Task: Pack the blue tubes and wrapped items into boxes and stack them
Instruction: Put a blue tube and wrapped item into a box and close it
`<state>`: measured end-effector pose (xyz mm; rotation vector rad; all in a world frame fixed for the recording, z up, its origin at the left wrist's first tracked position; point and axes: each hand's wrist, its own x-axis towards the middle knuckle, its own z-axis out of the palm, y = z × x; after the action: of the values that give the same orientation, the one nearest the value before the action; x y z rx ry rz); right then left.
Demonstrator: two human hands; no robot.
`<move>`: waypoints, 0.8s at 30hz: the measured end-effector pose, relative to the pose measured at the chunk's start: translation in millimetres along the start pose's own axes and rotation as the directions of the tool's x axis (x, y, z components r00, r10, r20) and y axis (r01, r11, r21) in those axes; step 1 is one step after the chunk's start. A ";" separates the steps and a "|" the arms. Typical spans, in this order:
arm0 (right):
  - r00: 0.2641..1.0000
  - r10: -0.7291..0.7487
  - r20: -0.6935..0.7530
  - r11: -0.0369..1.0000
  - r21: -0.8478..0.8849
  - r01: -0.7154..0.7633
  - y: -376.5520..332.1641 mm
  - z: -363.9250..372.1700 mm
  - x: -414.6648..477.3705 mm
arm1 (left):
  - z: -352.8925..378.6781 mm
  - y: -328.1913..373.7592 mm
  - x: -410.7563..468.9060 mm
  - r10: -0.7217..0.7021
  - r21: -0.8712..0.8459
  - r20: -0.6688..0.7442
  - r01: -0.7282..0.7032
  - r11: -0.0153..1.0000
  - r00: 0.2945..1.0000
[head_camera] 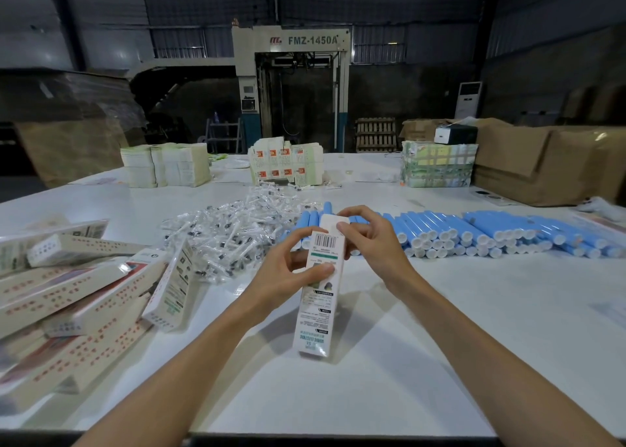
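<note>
Surveying the station: the white worktop (440,328) carries all stock. At 9 o'clock lies a pile of boxes (84,294), leaning on one another at odd angles, not squarely stacked. From 1 to 3 o'clock runs a bank of blue tubes (474,233), laid side by side in layers with their caps toward the person. At 11 o'clock sits a heap of wrapped items (237,233), reaching the left end of the tubes.

At centre, toward 12 o'clock, one box (320,297) is held tilted, upper end leaning away toward the tubes. Its lower end is on or just above the worktop; contact cannot be confirmed. The left grip (288,274) is closed round the box's upper half, thumb on the printed face and fingers behind. The right grip (372,240) has curled fingers pinching the white flap (330,221) at the top, which is not yet tucked. The contents cannot be seen.

Judgement: the step in hand is closing the top.

Risks:
- The flap may crease or miss its slot if pressed at an angle, because only one grip steadies the box.
- The lower end may skid on the smooth worktop under that pressure.
- A loose bottom flap would let the contents drop on lifting.
- The pile at 9 o'clock looks unstable, and a further box laid on it could slide off.
</note>
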<state>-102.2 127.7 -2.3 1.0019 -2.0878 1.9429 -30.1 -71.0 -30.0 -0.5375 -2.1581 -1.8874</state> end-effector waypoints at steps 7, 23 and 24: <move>0.984 -0.172 0.045 0.973 -0.152 0.177 -6.7 -1.8 -0.7 | 1.2 -1.3 0.0 0.001 -0.004 0.000 -0.001 1.000 1.000; 0.996 0.070 0.054 0.984 0.159 -0.078 -21.6 -5.1 0.3 | 1.3 1.5 0.3 0.031 0.054 -0.014 -0.030 0.998 0.999; 0.994 0.092 0.057 0.981 0.164 -0.101 -21.3 -6.7 0.9 | 1.3 1.8 0.1 0.031 0.042 -0.010 -0.031 0.999 0.999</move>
<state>-93.9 134.4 17.3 1.0048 -2.0635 2.1935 -29.4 -69.5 -28.5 -0.5478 -2.1648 -1.8205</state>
